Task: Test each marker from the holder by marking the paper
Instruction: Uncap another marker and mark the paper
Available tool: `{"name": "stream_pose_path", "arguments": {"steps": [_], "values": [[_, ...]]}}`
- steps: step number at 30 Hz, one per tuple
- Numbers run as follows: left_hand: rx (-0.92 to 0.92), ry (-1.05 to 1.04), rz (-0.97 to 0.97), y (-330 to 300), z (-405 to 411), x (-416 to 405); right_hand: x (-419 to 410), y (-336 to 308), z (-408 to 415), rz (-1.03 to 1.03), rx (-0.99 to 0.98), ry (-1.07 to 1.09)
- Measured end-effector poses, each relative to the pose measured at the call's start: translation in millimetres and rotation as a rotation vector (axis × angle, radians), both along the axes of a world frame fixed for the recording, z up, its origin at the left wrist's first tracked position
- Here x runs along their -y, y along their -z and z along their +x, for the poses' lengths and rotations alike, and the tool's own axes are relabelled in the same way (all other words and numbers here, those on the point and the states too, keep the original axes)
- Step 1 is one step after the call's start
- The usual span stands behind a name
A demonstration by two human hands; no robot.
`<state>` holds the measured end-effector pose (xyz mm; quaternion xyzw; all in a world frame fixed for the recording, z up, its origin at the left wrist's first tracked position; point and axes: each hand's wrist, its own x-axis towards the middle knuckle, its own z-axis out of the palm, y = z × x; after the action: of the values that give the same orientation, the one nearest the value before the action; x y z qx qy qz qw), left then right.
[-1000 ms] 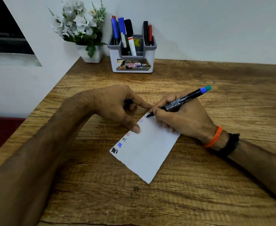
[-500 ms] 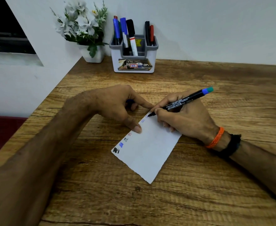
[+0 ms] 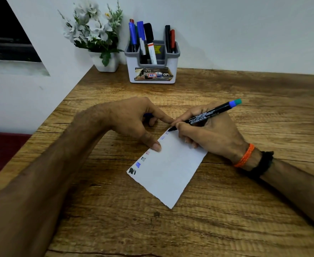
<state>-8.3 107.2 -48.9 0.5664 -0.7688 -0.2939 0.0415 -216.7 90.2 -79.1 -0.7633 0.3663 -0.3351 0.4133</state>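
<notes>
A white sheet of paper [image 3: 171, 169] lies slanted on the wooden table [image 3: 226, 210], with several coloured test marks along its left edge. My right hand [image 3: 208, 134] grips a black marker [image 3: 208, 114] with a blue-green end, its tip touching the paper's top corner. My left hand [image 3: 134, 123] presses the paper's left edge with thumb and forefinger, and a blue cap [image 3: 148, 115] shows under its curled fingers. The grey-white holder [image 3: 152, 71] stands at the back with several markers in it.
A white pot of artificial flowers [image 3: 100, 43] stands left of the holder against the wall. The table's left edge runs diagonally beside my left forearm. An orange band and a black band circle my right wrist.
The marker tip has stayed at the paper's top corner with only tiny movement. Both hands keep their places. The view has shifted slightly.
</notes>
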Motion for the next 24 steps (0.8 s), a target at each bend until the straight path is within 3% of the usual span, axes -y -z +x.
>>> {"name": "stream_pose_path", "arguments": {"steps": [14, 18, 21, 24], "values": [[-0.124, -0.038, -0.037, -3.3, 7.5, -4.6, 6.9, -5.7, -2.1, 0.186, 0.235, -0.019], [-0.281, -0.222, -0.071, 0.2, 13.3, -6.2, 5.2, -9.6, -3.1, 0.289, 0.326, -0.03], [-0.425, -0.26, -0.111, 2.8, 10.9, -6.5, 3.8, -11.8, -4.3, 0.301, 0.34, -0.042], [-0.445, -0.26, -0.226, 2.0, 6.3, -7.0, 4.9, -13.3, -5.5, 0.253, 0.325, -0.025]]}}
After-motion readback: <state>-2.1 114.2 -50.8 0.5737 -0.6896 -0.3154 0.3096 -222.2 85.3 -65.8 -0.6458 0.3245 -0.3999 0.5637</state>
